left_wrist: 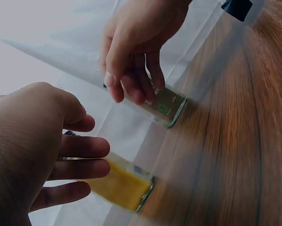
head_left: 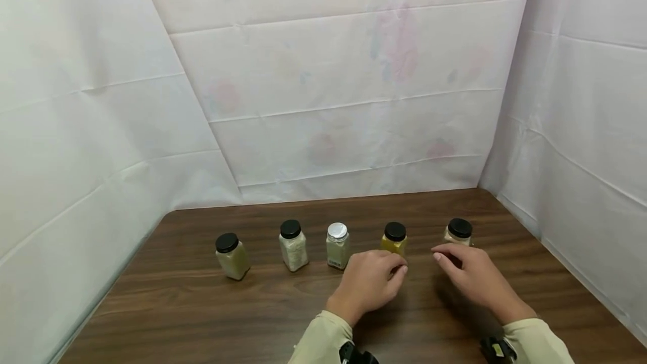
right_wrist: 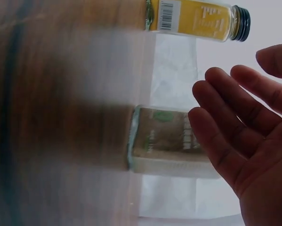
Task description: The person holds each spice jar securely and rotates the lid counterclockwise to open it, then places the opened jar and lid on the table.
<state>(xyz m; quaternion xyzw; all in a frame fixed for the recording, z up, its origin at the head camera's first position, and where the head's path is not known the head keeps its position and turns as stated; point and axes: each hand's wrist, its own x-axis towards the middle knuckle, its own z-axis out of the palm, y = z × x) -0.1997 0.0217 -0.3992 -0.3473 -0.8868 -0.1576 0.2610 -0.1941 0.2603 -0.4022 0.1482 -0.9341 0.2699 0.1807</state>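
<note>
My left hand (head_left: 371, 282) is in front of a jar of yellow powder (head_left: 394, 245) with a black lid, its fingers loosely bent and holding nothing. In the left wrist view the yellow jar (left_wrist: 122, 186) stands just beyond those fingers. My right hand (head_left: 475, 277) hovers by the rightmost jar (head_left: 458, 231), black-lidded and partly hidden behind it. That jar's brownish contents (right_wrist: 164, 136) show in the right wrist view, where the right fingers (right_wrist: 239, 101) are spread and relaxed. Whether they touch the glass I cannot tell.
Left of the hands, a jar with a silver-white top (head_left: 337, 246), a black-lidded jar of pale contents (head_left: 294, 249) and a greenish one (head_left: 233, 257) stand in a row on the dark wooden table (head_left: 202, 324). White sheets (head_left: 328, 72) hang behind and at both sides.
</note>
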